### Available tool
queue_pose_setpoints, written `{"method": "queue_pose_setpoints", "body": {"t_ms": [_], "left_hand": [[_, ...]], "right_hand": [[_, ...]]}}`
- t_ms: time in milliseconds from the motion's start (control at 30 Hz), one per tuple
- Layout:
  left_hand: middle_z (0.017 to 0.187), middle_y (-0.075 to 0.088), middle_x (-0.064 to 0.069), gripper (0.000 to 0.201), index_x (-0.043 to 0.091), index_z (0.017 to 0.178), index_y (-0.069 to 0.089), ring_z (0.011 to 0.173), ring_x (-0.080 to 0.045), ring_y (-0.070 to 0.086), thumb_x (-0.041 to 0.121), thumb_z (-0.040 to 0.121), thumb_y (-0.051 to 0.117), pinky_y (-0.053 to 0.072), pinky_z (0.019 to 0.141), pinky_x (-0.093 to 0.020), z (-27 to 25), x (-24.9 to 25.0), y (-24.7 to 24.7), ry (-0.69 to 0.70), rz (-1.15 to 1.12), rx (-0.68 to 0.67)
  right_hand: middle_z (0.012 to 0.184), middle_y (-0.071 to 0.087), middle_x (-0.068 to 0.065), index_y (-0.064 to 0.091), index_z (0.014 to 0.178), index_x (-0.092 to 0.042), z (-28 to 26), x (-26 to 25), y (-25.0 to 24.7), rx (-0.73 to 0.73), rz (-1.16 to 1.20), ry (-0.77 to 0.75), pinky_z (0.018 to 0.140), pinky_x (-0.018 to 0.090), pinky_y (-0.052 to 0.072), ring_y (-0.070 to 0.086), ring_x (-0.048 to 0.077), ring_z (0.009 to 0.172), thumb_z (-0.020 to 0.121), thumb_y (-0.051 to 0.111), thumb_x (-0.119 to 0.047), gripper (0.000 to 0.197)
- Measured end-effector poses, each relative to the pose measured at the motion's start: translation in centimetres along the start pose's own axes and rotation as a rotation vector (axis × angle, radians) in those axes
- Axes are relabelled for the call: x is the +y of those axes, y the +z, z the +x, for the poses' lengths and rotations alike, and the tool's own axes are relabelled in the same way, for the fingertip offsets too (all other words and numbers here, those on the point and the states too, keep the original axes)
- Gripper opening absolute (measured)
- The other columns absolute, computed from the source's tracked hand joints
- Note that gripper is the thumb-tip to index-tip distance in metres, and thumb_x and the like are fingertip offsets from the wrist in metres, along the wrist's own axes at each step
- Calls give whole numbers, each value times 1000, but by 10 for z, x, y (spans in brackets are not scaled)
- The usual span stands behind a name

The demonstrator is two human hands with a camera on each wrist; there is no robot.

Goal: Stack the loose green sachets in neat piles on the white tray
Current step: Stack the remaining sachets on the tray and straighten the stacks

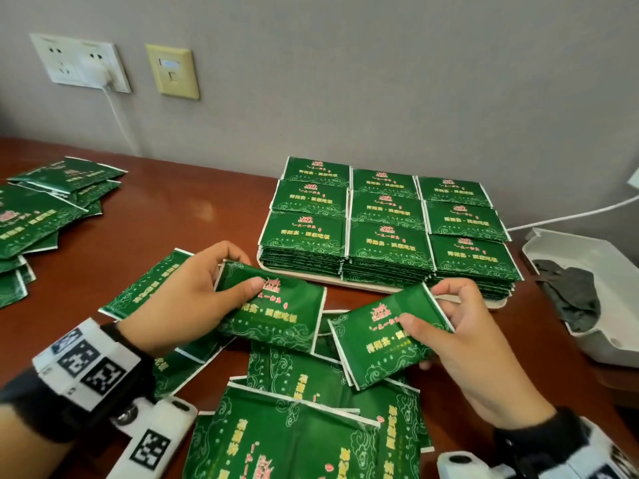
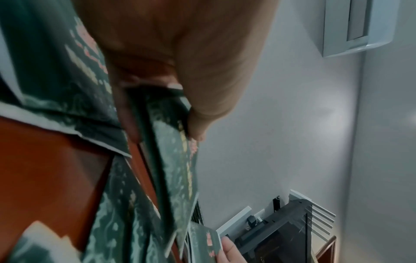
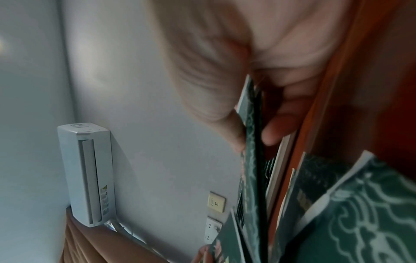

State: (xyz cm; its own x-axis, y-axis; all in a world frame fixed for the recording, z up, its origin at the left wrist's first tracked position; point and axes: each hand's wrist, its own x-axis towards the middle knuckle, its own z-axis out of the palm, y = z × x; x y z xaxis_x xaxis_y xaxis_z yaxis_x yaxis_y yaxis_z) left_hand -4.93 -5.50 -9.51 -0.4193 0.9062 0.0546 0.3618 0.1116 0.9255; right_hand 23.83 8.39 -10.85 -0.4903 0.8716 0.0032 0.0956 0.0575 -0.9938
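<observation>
loose sachets (image 1: 45, 205) heaped far left on table (image 1: 166, 209). my left hand (image 1: 183, 295) pinches one sachet (image 1: 276, 312), thumb on top. more loose sachets (image 1: 304, 420) beneath. my right hand (image 1: 463, 344) pinches second sachet (image 1: 383, 340). tray (image 1: 380, 288) behind, nine neat piles (image 1: 387, 216). white bin (image 1: 601, 299) far right.

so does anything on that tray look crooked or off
Mostly neat: nine piles on the white tray. The right column fans sideways and overhangs the tray's right edge. Loose sachets lie jumbled on the table.
</observation>
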Motion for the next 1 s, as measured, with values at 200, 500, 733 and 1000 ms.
{"method": "queue_pose_setpoints", "body": {"t_ms": [200, 500, 733, 1000], "left_hand": [[100, 67, 5, 15, 28, 97, 72, 60, -15, 53, 15, 90, 66, 49, 43, -25, 2, 1, 4, -50, -101, 73], [103, 75, -11, 26, 17, 99, 80, 82, -12, 65, 13, 74, 73, 53, 75, -25, 49, 86, 28, 83, -275, -35], [79, 69, -2, 23, 20, 95, 74, 68, -12, 63, -1, 86, 70, 51, 55, -21, 141, 143, 83, 85, -155, -64], [91, 70, -8, 19, 15, 99, 70, 75, -18, 68, 0, 87, 70, 52, 52, -22, 223, 164, 169, 33, -12, -159]], "right_hand": [[98, 69, -17, 72, 87, -32, 1, -6, 0, -8, -81, -53, 62, 26, 54, 64, 8, 91, 96, 63, -14, 22], [110, 72, -16, 79, 100, -32, 65, -82, -54, 72, -130, -163, 87, 33, 49, 67, 3, 95, 90, 68, -2, 34], [83, 76, -1, 75, 85, -19, 95, -68, -122, 236, -211, -133, 78, 31, 54, 70, 19, 82, 75, 82, 5, 27], [100, 69, 4, 69, 82, -18, 104, -35, -140, 166, -372, 33, 70, 39, 62, 68, 20, 85, 75, 87, -7, 22]]}}
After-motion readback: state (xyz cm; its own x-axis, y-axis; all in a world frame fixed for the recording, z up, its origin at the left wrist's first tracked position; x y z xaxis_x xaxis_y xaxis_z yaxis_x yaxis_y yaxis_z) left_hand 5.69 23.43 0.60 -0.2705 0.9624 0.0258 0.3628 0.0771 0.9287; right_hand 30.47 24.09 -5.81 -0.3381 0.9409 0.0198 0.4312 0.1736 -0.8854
